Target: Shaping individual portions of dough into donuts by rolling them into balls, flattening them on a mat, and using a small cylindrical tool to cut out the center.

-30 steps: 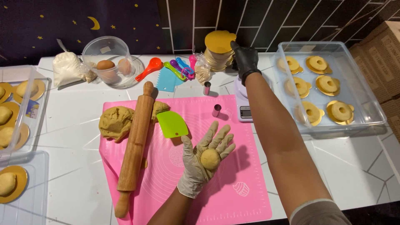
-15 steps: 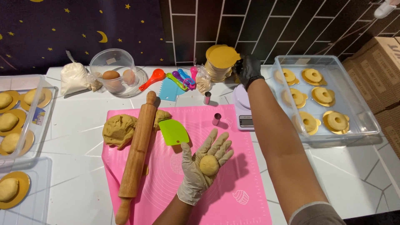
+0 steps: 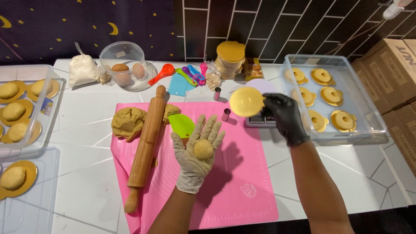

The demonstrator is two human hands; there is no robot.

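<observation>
Gold card disc (image 3: 246,101) had come off the stack (image 3: 230,58), pinched in my black-gloved right hand (image 3: 284,117) above what seemed a scale (image 3: 260,119); my left hand (image 3: 197,151) lay open, the dough ball (image 3: 203,149) resting on its palm over the pink mat (image 3: 242,173), ready for the disc.

Rolling pin (image 3: 146,145) w/ dough lump (image 3: 128,123) on pink mat (image 3: 242,182)

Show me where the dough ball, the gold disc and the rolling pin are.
dough ball (image 3: 203,149), head view, centre of the ball on the left hand's palm.
gold disc (image 3: 246,102), head view, middle of its flat face.
rolling pin (image 3: 147,141), head view, mid barrel.
</observation>
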